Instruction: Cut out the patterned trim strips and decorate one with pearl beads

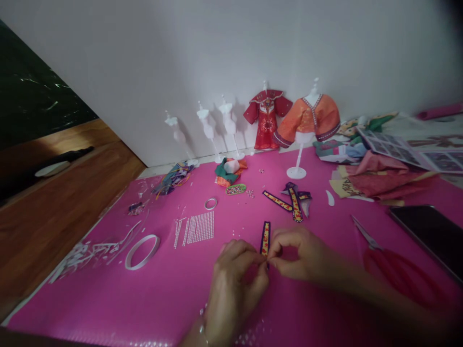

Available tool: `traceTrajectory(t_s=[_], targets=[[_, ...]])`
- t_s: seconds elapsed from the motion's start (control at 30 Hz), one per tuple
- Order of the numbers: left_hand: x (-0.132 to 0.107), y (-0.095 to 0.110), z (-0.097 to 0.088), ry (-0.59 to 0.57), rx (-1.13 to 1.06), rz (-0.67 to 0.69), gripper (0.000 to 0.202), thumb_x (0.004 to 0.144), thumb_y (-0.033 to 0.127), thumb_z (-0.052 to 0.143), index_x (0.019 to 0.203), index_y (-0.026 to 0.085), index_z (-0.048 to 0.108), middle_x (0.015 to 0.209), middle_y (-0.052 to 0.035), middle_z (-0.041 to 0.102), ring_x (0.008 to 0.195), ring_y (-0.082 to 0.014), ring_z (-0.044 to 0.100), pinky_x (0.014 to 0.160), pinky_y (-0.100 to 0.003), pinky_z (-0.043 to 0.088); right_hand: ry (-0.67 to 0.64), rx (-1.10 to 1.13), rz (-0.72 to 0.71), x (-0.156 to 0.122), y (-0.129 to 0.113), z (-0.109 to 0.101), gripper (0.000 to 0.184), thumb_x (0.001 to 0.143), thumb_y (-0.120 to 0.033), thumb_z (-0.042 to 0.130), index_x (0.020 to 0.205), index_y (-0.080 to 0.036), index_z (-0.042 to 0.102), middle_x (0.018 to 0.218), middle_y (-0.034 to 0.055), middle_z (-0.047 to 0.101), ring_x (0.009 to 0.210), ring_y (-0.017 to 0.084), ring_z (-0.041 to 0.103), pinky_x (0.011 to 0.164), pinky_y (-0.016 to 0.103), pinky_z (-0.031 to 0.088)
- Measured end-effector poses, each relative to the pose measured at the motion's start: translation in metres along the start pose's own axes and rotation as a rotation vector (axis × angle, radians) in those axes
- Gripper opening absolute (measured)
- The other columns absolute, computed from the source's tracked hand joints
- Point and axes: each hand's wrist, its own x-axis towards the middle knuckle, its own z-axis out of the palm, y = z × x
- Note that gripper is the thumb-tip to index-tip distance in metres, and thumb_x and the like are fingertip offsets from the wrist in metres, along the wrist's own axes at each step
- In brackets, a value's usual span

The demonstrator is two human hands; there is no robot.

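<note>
A narrow patterned fabric strip point(266, 236), yellow and red with a dark purple border, stands out between my hands. My left hand point(237, 274) pinches its near end between thumb and fingers. From the other side my right hand point(298, 253) closes in a pinch at the same end, fingertips almost touching the left ones. Whatever the right fingertips hold is too small or hidden to make out. Beyond the hands lie more matching strips point(296, 205), some crossed over each other. Left of them is a sheet of small white beads in rows point(200, 227).
Red-handled scissors point(398, 274) and a dark phone point(430, 236) lie at right. A white tape ring point(142, 252) and clippings point(81, 258) are at left. Bare white mini mannequins point(208, 125), a red garment point(266, 120) and an orange jacket point(311, 118) stand by the wall.
</note>
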Motion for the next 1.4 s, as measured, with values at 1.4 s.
traceTrajectory(t_s=[1.4], targets=[[0.014,-0.012,-0.011,-0.136,-0.266,-0.215,0.014,0.078,0.011,0.06,0.07,0.018,0.069,0.069,-0.0008,0.062,0.065,-0.0129,0.057,0.06,-0.024,0.044,0.021,0.035,0.043,0.003,0.002,-0.004,0.012,0.073,-0.013,0.06,0.066,-0.02,0.067,0.067,-0.0012,0.065,0.064,0.014,0.06,0.061,0.025,0.044]])
